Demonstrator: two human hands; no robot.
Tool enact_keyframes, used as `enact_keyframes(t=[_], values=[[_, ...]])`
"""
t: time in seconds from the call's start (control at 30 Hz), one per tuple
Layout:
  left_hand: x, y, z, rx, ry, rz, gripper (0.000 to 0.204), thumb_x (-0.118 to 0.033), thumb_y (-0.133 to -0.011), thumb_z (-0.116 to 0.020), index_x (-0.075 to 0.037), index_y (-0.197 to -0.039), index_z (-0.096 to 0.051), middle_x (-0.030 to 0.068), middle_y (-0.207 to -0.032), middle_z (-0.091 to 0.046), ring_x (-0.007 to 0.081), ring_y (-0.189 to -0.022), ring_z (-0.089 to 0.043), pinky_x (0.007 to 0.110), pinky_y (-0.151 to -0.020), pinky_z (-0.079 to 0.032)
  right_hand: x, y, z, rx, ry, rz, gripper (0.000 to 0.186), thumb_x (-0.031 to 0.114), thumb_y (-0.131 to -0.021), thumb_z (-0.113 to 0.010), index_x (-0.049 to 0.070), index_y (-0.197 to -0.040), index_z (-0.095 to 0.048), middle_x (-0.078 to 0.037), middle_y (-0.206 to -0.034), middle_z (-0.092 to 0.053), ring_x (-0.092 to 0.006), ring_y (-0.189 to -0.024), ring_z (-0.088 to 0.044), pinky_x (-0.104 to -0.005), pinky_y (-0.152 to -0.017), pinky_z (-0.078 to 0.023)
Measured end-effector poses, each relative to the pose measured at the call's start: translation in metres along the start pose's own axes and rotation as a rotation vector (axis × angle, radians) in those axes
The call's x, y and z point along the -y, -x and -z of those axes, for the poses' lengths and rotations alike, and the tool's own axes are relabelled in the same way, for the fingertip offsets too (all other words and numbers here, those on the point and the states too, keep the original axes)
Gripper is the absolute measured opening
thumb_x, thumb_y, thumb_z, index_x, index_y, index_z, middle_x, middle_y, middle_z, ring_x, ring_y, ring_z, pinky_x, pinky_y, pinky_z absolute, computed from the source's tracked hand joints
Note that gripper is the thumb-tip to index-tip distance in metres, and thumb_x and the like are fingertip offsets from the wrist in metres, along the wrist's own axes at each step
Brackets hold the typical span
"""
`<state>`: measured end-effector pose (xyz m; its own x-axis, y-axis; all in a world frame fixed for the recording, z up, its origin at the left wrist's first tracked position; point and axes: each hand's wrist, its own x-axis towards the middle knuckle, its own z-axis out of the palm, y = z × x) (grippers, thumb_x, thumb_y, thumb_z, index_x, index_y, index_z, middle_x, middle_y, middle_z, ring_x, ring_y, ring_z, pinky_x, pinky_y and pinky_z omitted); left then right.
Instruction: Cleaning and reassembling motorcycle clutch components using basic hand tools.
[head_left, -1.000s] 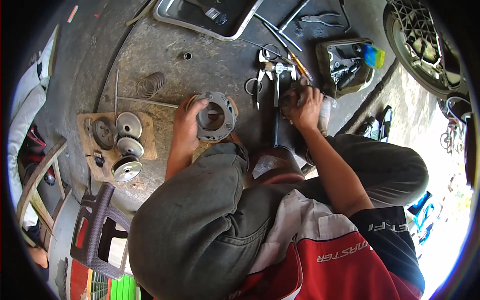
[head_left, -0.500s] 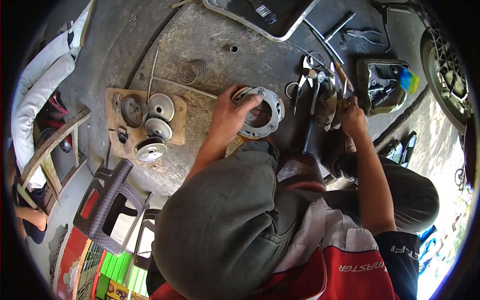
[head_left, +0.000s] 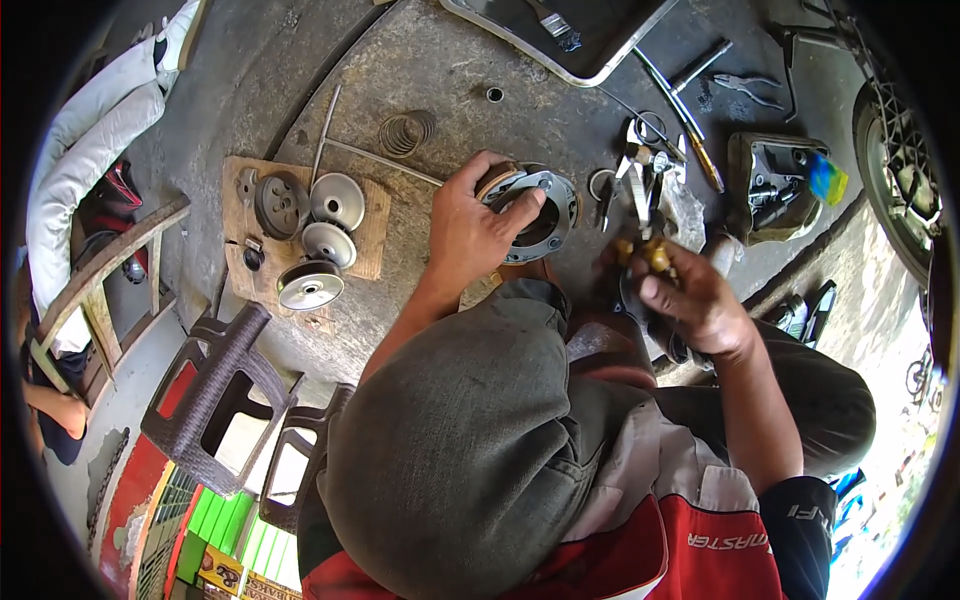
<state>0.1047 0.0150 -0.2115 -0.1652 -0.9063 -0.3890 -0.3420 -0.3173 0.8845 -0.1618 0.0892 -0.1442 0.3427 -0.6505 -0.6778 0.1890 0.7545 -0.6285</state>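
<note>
My left hand (head_left: 480, 225) grips a round clutch plate assembly (head_left: 548, 242), thumb over its grey metal face and fingers round its rim. It is held just above my knee. My right hand (head_left: 695, 300) is closed on a yellow-handled tool (head_left: 656, 256) that looks like pliers, its metal end pointing away from me. Motion blurs the yellow grips, and the fingers hide part of them. Beyond that hand lie a crumpled rag (head_left: 683, 212) and several metal hand tools. A metal ring (head_left: 601, 184) lies between the tools and the clutch part.
On the left, a wooden board (head_left: 370, 245) bears several round metal pulley parts (head_left: 337, 201). A T-handle wrench (head_left: 380, 162), coil spring (head_left: 407, 133) and socket (head_left: 495, 95) lie beyond. A black tray (head_left: 590, 78) holds a brush. Right are pliers (head_left: 748, 88), a parts-filled casing (head_left: 740, 190) and a wheel (head_left: 890, 175).
My right hand has come back from the tools toward me, bringing the yellow-handled tool. My left hand keeps hold of the clutch part, now slightly turned. The whole view has shifted a little.
</note>
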Motion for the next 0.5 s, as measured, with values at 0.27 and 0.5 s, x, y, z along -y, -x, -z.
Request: enact_keyframes(t=[0.27, 0.5], values=[[-0.008, 0.007, 0.001, -0.017, -0.059, -0.103, 0.033, -0.023, -0.083, -0.084, -0.002, -0.104, -0.068, 0.0090, -0.089, -0.076, 0.0149, -0.083, -0.073, 0.031, -0.075, -0.056, 0.014, 0.003, -0.026, 0.011, 0.569, -0.054, 0.034, 0.025, -0.098, -0.069, 0.000, -0.120, -0.060, -0.019, -0.100, -0.065, -0.0299, -0.094, -0.065, -0.0396, -0.081, -0.049], [-0.013, 0.008, 0.003, -0.035, -0.108, -0.120, 0.033, -0.020, -0.081, -0.085, -0.002, -0.103, -0.068, 0.0102, -0.089, -0.077, 0.0153, -0.083, -0.074, 0.031, -0.074, -0.057, 0.039, 0.006, -0.037, -0.016, 0.553, -0.241, 0.032, 0.028, -0.097, -0.070, -0.001, -0.107, -0.063, -0.019, -0.094, -0.063, -0.0308, -0.080, -0.064, -0.0412, -0.070, -0.048]])
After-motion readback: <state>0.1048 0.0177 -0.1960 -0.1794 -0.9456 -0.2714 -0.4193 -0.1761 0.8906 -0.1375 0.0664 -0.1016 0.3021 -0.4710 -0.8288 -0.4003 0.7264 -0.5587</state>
